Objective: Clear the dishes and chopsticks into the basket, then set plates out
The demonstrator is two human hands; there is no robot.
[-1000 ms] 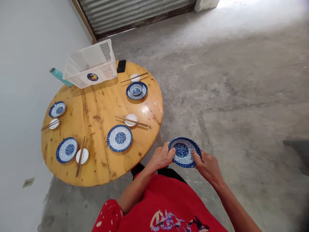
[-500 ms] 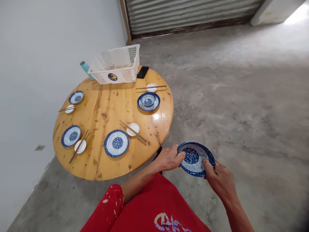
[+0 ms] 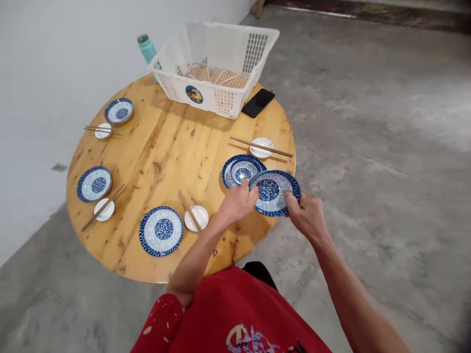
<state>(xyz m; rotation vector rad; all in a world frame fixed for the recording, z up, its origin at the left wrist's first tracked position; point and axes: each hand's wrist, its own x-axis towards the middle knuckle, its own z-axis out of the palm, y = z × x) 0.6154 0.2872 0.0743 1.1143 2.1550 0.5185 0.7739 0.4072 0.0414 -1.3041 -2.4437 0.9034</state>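
Blue-patterned plate [image 3: 274,192] held level above the near right edge of the round wooden desk [image 3: 165,147]. Left hand [image 3: 237,203] grips its left rim, right hand [image 3: 307,215] its right rim. Just beyond: plate with bowl [image 3: 241,171]; farther back, white basket [image 3: 217,68].

We cannot see all of the bottle [image 3: 146,47]: the basket [image 3: 221,68] hides its lower part. The held plate [image 3: 274,192] covers part of the table plate [image 3: 230,172].
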